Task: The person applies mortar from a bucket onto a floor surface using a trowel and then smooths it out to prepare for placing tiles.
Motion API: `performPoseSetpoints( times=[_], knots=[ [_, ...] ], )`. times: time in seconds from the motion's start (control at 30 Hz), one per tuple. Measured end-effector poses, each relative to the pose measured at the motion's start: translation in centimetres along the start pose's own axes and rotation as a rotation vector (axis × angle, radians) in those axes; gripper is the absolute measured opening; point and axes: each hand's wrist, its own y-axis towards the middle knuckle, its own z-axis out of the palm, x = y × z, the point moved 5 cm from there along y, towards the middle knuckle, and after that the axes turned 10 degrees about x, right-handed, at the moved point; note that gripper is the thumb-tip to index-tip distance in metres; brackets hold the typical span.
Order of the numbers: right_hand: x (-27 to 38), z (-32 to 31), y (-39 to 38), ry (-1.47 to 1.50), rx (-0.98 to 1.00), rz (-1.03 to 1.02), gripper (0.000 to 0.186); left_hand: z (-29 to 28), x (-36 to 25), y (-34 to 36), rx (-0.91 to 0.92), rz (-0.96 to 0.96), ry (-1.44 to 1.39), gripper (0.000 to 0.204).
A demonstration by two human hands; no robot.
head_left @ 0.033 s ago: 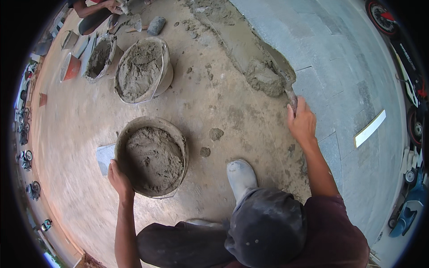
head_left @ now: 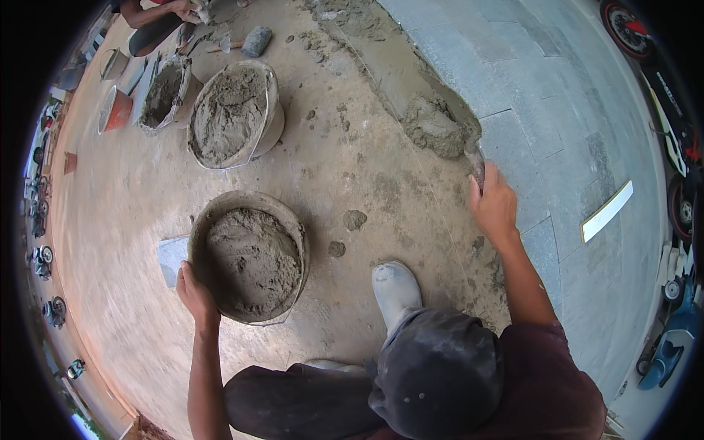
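My left hand (head_left: 196,295) is closed on the near left rim of a round bucket (head_left: 297,227), which stands tilted slightly and holds wet grey mortar (head_left: 253,257). At the right, my right hand (head_left: 496,207) is wrapped round the handle of a trowel (head_left: 478,167). Its blade is mostly hidden and smeared with mortar, beside a lump of mortar (head_left: 434,126) at the end of a spread mortar strip (head_left: 396,70). That strip runs along the edge of the laid grey stone slabs (head_left: 529,147).
Another full mortar bucket (head_left: 275,128) and a mortar-caked bucket (head_left: 192,95) stand at the far left, near an orange bucket (head_left: 115,110). A mallet (head_left: 255,42) lies behind them. A co-worker's hand (head_left: 187,11) shows at the top. A white strip (head_left: 607,211) rests on the slabs.
My right hand and the trowel have shifted slightly, with the blade at a different angle beside the mortar lump. My left hand has not visibly moved.
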Motion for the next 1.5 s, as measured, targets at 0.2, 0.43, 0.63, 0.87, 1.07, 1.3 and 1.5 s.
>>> performPoseSetpoints(
  times=[0.2,0.43,0.63,0.87,1.07,1.3,1.5],
  knots=[
    [-0.4,2.5,2.4,-0.062,0.175,-0.01,0.049,0.4,0.1,-0.3,0.003,-0.01,-0.03,0.041],
    [0.0,-0.7,-0.9,-0.052,0.19,0.107,0.053,0.3,-0.4,-0.6,-0.043,0.019,0.054,0.042],
    [0.7,0.1,3.5,-0.098,0.207,0.053,0.051,1.0,-0.3,-0.1,0.009,0.023,-0.045,0.042],
    [0.6,0.2,3.3,-0.151,0.235,0.064,0.052,3.2,-2.0,-0.6,0.045,0.065,0.012,0.039],
    [1.8,0.0,0.2,-0.061,0.225,0.055,0.054,2.8,-2.6,0.2,0.061,0.075,0.085,0.039],
    [1.4,-0.6,1.5,-0.097,0.213,0.016,0.053,5.0,-3.7,-0.1,0.048,0.123,0.077,0.04],
    [1.4,-2.5,4.5,-0.152,0.172,0.025,0.049,5.7,-3.5,-0.3,0.056,0.149,0.192,0.042]
  ],
)
